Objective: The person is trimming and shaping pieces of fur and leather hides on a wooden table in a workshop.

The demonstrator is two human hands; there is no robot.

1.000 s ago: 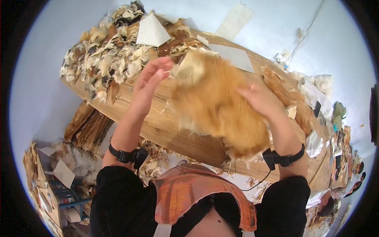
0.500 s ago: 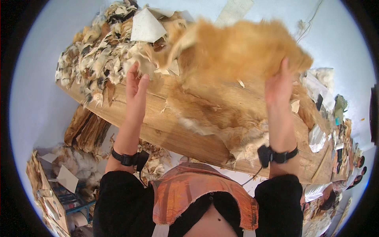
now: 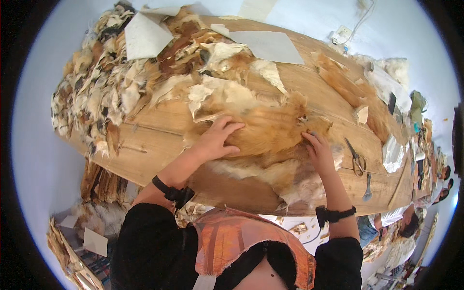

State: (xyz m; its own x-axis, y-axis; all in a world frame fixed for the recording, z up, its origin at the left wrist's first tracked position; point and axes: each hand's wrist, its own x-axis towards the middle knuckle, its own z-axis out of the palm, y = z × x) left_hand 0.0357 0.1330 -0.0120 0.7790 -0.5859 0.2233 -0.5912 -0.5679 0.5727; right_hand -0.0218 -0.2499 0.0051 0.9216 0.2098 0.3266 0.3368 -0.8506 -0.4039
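An orange-tan fur pelt [image 3: 270, 128] lies fur side up on the wooden table in front of me. My left hand [image 3: 216, 140] rests on its left part, with thumb and fingers spread. On the pelt's right end, my right hand [image 3: 320, 151] touches the fur with bent fingertips, thumb apart from them. Beneath its near edge another pelt [image 3: 261, 170] shows, paler along the border. Pale skin-side scraps [image 3: 222, 94] lie against the far edge of the orange pelt.
A large heap of fur scraps [image 3: 104, 92] covers the table's left end. White sheets [image 3: 268, 47] lie at the back. Scissors [image 3: 356, 159] and a grey-handled tool [image 3: 368, 187] sit on the wooden table [image 3: 309, 87] to my right. Further right, people [image 3: 411, 224] are at work.
The orange pelt, raised and blurred in my right hand before, is now down on the table. Both hands have come lower and closer together, my left onto the fur. Scissors have come into view.
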